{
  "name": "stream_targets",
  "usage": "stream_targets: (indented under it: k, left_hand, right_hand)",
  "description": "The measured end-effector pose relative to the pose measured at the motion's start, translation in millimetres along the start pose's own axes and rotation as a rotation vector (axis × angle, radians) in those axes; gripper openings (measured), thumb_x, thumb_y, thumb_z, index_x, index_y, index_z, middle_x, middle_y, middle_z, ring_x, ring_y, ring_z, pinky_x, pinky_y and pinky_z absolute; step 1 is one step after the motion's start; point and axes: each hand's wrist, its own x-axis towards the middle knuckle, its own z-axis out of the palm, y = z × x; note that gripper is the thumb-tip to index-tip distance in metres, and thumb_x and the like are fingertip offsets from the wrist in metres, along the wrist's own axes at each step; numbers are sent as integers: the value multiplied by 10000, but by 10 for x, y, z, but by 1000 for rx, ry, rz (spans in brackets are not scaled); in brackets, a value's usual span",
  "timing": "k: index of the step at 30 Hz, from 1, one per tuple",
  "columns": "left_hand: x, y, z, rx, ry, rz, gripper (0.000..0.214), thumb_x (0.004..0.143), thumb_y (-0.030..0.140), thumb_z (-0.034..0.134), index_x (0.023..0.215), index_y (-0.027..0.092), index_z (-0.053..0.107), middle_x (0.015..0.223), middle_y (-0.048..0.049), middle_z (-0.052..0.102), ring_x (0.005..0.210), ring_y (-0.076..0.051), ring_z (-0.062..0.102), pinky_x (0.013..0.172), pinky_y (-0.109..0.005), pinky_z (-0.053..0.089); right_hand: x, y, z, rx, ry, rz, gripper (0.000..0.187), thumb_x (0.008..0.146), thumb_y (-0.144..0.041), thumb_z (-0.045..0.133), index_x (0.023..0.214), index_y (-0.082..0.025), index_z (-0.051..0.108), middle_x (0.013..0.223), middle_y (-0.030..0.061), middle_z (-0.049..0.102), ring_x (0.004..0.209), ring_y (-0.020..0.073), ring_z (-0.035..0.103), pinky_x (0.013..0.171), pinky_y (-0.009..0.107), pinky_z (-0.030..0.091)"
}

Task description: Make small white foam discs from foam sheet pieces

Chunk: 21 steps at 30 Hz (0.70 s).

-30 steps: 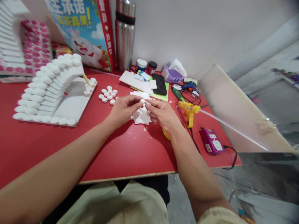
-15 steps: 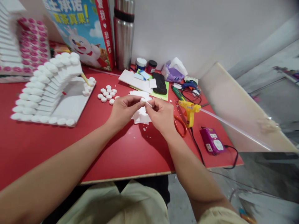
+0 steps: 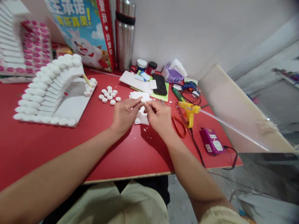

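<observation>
Pinching white foam bit [image 3: 143, 100], left hand [image 3: 123, 114], right hand [image 3: 159, 116]; axis unclear.

The counter [image 3: 130, 155] is red; the discs [image 3: 108, 94] are white. The glue gun [image 3: 189, 111] is yellow; the scissors [image 3: 178, 126] have red handles.

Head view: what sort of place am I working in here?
Probably a craft desk in a home or small workshop: the red table carries a glue gun, scissors and a stepped foam model. The left hand and right hand pinch a white piece.
</observation>
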Motion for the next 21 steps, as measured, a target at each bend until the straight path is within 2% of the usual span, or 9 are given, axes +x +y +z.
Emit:
stream_targets:
  k: [3, 5, 8, 11, 15, 18, 21]
  left_hand:
    - [-17, 3, 3, 60, -39, 89, 218, 935, 364, 720, 1046, 238, 858, 916, -60, 825, 899, -234, 748, 892, -380, 571]
    - [-10, 29, -1, 33, -64, 92, 237, 945, 382, 704, 1048, 234, 858, 911, -68, 824, 890, -232, 749, 888, -375, 572]
    - [38, 72, -35, -88, -80, -36, 185, 901, 343, 747, 958, 213, 866, 908, -70, 827, 834, -219, 748, 818, -356, 589]
    - [120, 78, -107, -190, -126, -195, 153, 790, 321, 847, 866, 190, 862, 773, -57, 798, 709, -192, 711, 705, -326, 582]
    - [209, 47, -204, -323, -307, -376, 322, 714, 398, 922, 919, 158, 859, 796, -82, 795, 614, -167, 685, 618, -321, 585]
    - [220, 50, -235, -378, -388, -424, 423, 702, 453, 934, 1000, 163, 861, 804, -87, 796, 592, -180, 699, 588, -341, 614]
    - [199, 71, -231, -386, -410, -437, 467, 728, 477, 914, 1063, 157, 857, 669, -63, 748, 544, -198, 692, 541, -359, 626]
  right_hand:
    - [17, 15, -12, 31, 19, 51, 306, 999, -371, 610, 733, -225, 653, 680, 18, 666, 658, 169, 590, 676, 312, 430]
    - [36, 33, -40, 67, 19, 83, 287, 982, -365, 633, 736, -221, 662, 657, 7, 645, 629, 160, 568, 642, 303, 415]
    - [67, 70, -108, 125, -40, 100, 239, 964, -354, 657, 772, -218, 694, 650, -3, 628, 616, 151, 543, 603, 290, 387]
    - [91, 110, -173, 160, -133, 94, 235, 960, -382, 674, 792, -221, 711, 660, -4, 623, 610, 143, 515, 575, 279, 358]
    - [100, 142, -208, 182, -208, 94, 265, 959, -421, 686, 791, -218, 708, 658, -5, 601, 584, 130, 465, 541, 270, 318]
    - [98, 151, -200, 215, -226, 102, 283, 959, -448, 686, 794, -218, 702, 672, 2, 606, 597, 134, 471, 533, 266, 312]
    - [98, 158, -178, 213, -223, 119, 264, 956, -447, 689, 828, -218, 721, 685, 8, 618, 623, 143, 505, 537, 263, 324]
